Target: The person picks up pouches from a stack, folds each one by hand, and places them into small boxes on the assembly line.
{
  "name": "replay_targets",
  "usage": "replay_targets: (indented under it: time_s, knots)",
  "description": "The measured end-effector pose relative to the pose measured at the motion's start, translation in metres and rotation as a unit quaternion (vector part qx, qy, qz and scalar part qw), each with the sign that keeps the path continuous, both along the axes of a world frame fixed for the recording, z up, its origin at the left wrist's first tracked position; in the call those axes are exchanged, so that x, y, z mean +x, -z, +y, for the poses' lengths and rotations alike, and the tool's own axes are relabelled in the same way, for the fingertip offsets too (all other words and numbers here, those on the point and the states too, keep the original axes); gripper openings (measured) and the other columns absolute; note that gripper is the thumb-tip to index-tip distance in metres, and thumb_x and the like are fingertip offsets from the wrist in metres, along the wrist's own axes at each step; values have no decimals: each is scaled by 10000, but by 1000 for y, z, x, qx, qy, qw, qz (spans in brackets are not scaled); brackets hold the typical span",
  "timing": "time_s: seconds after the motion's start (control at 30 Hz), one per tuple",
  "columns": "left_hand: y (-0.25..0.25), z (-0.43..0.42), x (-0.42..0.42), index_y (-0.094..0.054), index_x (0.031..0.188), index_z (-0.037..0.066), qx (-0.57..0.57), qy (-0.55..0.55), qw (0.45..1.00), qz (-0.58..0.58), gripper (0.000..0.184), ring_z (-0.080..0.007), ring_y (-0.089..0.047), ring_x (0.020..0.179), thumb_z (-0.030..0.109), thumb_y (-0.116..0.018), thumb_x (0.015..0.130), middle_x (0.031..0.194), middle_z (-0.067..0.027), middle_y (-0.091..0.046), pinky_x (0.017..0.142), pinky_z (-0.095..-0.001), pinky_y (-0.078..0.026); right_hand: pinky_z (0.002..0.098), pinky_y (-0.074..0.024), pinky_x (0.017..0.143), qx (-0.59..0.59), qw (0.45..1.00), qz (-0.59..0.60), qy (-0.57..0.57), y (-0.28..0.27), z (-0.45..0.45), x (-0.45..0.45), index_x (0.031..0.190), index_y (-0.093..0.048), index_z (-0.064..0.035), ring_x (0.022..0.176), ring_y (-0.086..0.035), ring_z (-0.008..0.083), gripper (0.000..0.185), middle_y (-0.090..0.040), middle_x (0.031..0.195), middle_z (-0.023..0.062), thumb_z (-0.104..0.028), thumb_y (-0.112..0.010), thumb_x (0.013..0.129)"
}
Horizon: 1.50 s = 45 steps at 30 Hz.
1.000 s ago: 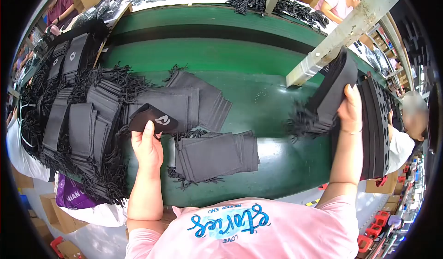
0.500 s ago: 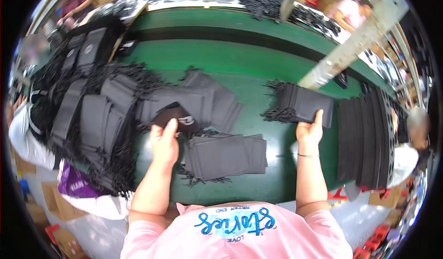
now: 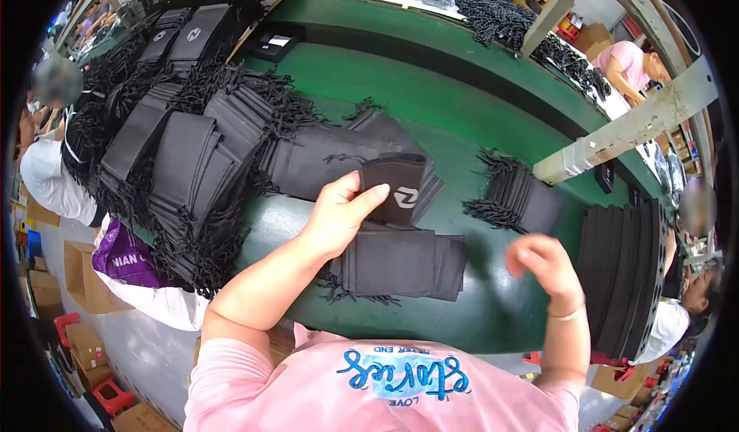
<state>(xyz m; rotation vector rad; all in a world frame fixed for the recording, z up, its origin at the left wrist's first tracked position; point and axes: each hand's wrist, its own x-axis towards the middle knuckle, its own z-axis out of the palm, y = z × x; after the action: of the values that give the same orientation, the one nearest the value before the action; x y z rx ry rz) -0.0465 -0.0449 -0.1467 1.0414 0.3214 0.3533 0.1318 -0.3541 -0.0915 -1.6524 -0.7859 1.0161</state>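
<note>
Two bare hands work over a green counter (image 3: 493, 316). Left hand (image 3: 339, 212): closed, pinching a black pouch (image 3: 395, 193) between thumb and fingers. Pouch carries a white logo, facing up; held above the middle of the counter, over the inner end of a fanned row of pouches (image 3: 308, 161).

Right hand (image 3: 545, 266): nothing visible in it; fingers apart and loosely bent, outline blurred. Position: above the right part of the counter, toward the near edge, apart from the held pouch.

Pouches on the counter, all black:
– near stack (image 3: 404, 266), lying flat toward the near edge, just beyond the pink shirt (image 3: 416, 382); cords showing at its left side.
– right stack (image 3: 535, 201), beyond the right hand; cords pointing left, near the foot of a slanted metal post (image 3: 639, 124).
– large heap (image 3: 181, 155) across the left end, layered, cords tangled among the layers; two pouches near its far side show white logos.

Right end of the counter: long black pieces (image 3: 616, 278) standing close together in a row, the outermost with a notched or patterned side. Toward the far left, a flat black box (image 3: 273, 44) with a white label. Beyond the far right corner, a co-worker (image 3: 627, 66) in pink bends over another work surface (image 3: 608, 101).
</note>
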Motion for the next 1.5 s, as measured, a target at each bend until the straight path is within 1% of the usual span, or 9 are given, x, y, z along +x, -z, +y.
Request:
replay_targets:
  time_s: [0.13, 0.33, 0.47, 0.67, 0.8, 0.97, 1.2, 1.37, 1.5]
  knots:
    - [2, -11, 21, -609, 1140, -9, 122, 49, 991, 13, 224, -144, -615, 914, 47, -572, 926, 1050, -86, -662, 848, -262, -492, 280, -446, 873, 122, 989, -58, 55, 6, 110, -17, 1315, -460, -1, 1012, -543, 187, 539, -549, 1262, 139, 11, -654, 812]
    - [0, -3, 26, -592, 1163, -3, 176, 16, 984, 35, 245, -131, -596, 919, 58, -577, 926, 1060, -79, -652, 840, -248, -480, 235, -492, 694, 75, 987, -127, 67, 7, 171, -20, 1179, -524, 8, 779, -595, 151, 375, -629, 992, 129, -2, -661, 830]
    - [-9, -8, 31, -570, 1148, -6, 108, -66, 990, -55, 251, -106, -546, 763, 83, -602, 916, 902, -35, -598, 718, -233, -458, 210, -487, 558, 154, 978, -7, 140, 15, 177, -27, 1060, -544, -3, 625, -561, 115, 275, -623, 828, 87, -52, -693, 835]
    - [-15, 11, 27, -588, 1165, 38, 411, -248, 870, -112, 278, -123, -536, 789, 43, -618, 889, 947, -40, -563, 730, -231, -449, 213, -490, 532, 121, 977, -105, 144, 12, 176, -19, 994, -550, 4, 628, -565, 120, 240, -622, 841, 99, -8, -701, 807]
    - [-31, 28, 31, -640, 1080, 49, 408, -85, 909, -26, 207, -133, -537, 808, 48, -633, 873, 974, -41, -561, 712, -232, -443, 223, -479, 556, 153, 944, -283, 80, 21, 173, -1, 969, -569, -11, 632, -562, 128, 216, -631, 884, 78, 12, -698, 797]
    - [-44, 45, 61, -659, 1052, 45, 417, -54, 895, -145, 178, -149, -552, 820, 77, -624, 880, 956, -49, -578, 709, -246, -455, 221, -476, 559, 158, 947, -248, 126, -7, 190, 18, 965, -574, -26, 646, -556, 122, 198, -621, 875, 53, -17, -698, 810]
    - [-78, 100, 127, -668, 1022, 27, 579, -140, 783, -180, 170, -204, -587, 829, 92, -602, 880, 1017, -90, -614, 725, -289, -487, 222, -487, 542, 187, 924, -289, 165, -36, 255, 52, 982, -575, -28, 608, -553, 117, 194, -596, 793, 54, -100, -690, 843]
    - [-109, 159, 154, -669, 1016, 20, 520, -61, 852, -7, 183, -150, -608, 809, 111, -631, 862, 947, -54, -666, 743, -267, -490, 220, -483, 550, 252, 926, -241, 147, -33, 324, 93, 1018, -581, -13, 612, -576, 120, 212, -632, 811, 68, -118, -673, 859]
    - [-104, 217, 185, -668, 1028, 38, 547, -108, 830, 14, 203, -134, -603, 797, 104, -643, 837, 926, -39, -675, 748, -258, -483, 237, -505, 558, 260, 901, -296, 180, -1, 391, 120, 1096, -565, -10, 631, -586, 136, 299, -633, 839, 93, -164, -675, 864]
